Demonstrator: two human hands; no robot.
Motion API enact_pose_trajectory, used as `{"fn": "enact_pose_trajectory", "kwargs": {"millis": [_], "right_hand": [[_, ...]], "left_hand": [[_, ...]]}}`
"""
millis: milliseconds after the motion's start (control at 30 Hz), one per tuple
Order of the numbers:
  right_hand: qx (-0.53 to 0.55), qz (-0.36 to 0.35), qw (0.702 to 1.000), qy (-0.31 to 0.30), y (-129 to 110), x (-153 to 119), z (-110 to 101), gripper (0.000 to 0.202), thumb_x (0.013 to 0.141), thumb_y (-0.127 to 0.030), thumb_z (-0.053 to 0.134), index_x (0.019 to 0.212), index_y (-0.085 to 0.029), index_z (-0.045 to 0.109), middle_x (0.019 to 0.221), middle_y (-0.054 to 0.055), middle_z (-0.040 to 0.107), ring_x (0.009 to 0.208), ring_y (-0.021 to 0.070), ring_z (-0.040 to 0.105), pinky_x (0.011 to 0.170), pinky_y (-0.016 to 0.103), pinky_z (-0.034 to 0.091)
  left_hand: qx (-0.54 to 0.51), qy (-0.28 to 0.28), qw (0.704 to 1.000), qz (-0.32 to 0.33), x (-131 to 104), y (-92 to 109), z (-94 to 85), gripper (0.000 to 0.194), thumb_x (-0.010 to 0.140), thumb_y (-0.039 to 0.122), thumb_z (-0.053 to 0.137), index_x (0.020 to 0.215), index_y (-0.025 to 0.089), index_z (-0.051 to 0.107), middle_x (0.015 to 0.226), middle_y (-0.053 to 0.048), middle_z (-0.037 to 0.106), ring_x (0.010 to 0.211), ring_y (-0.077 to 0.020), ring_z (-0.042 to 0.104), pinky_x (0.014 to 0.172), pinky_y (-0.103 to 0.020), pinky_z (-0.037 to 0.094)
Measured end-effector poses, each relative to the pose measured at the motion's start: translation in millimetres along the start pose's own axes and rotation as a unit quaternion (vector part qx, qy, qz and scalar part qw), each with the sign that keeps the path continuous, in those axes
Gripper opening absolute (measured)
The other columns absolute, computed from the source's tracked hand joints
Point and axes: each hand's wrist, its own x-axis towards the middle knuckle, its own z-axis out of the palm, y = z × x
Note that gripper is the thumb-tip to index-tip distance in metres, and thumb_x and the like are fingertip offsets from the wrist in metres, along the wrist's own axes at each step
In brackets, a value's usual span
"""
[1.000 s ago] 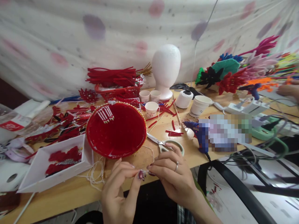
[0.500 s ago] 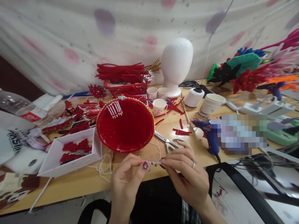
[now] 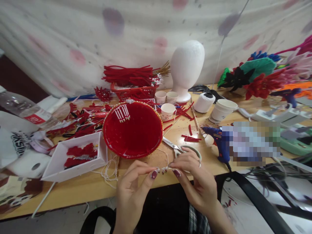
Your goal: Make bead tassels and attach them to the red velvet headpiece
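A short strand of small pale and dark beads (image 3: 164,170) is stretched between my two hands over the table's front edge. My left hand (image 3: 135,190) pinches its left end between thumb and forefinger. At the other end, the thumb and forefinger of my right hand (image 3: 198,183) are closed on the strand. A thin white cord (image 3: 167,156) lies just behind it. Beyond my left hand is a round red velvet piece (image 3: 136,136) with a gold beaded rim and a pearl fringe (image 3: 122,113). Scissors (image 3: 174,145) lie behind my right hand, their handles partly covered.
A white box (image 3: 102,152) of red pieces stands left. Blue glue gun (image 3: 220,144) and thread spool (image 3: 204,102) are right; paper cups (image 3: 168,112) and a foam head (image 3: 187,68) stand behind. Loose white cord (image 3: 109,172) and red strips (image 3: 191,138) lie about.
My right fingers have shifted and lowered, showing the thumb and leaving more of the beads visible. My left hand keeps its pinch. The whole view has moved slightly.
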Motion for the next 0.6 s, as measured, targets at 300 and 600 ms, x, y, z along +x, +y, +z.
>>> {"fn": "enact_pose_trajectory", "kwargs": {"millis": [300, 600], "right_hand": [[0.010, -0.008, 0.999, -0.052, 0, -3, 3, 0.024, 0.090, 0.001, 0.048, 0.097, -0.020, 0.057, 0.086, 0.002, 0.063, 0.080, 0.0159, 0.061, 0.105, 0.053, 0.039], [0.015, 0.004, 0.999, -0.036, -3, 4, 8, 0.017, 0.090, -0.003, 0.049, 0.086, -0.020, 0.052, 0.077, -0.002, 0.053, 0.074, 0.0138, 0.053, 0.103, 0.052, 0.038]], "left_hand": [[0.017, -0.092, 0.996, 0.008, 2, 4, 4.2, 0.013, 0.090, 0.029, 0.069, 0.100, 0.024, 0.075, 0.100, -0.005, 0.069, 0.097, -0.0184, 0.066, 0.087, -0.027, 0.054], [0.063, -0.101, 0.992, 0.051, 9, 6, 12.0, 0.015, 0.093, 0.025, 0.065, 0.079, 0.022, 0.071, 0.080, 0.001, 0.067, 0.076, -0.0118, 0.064, 0.070, -0.019, 0.050]]}}
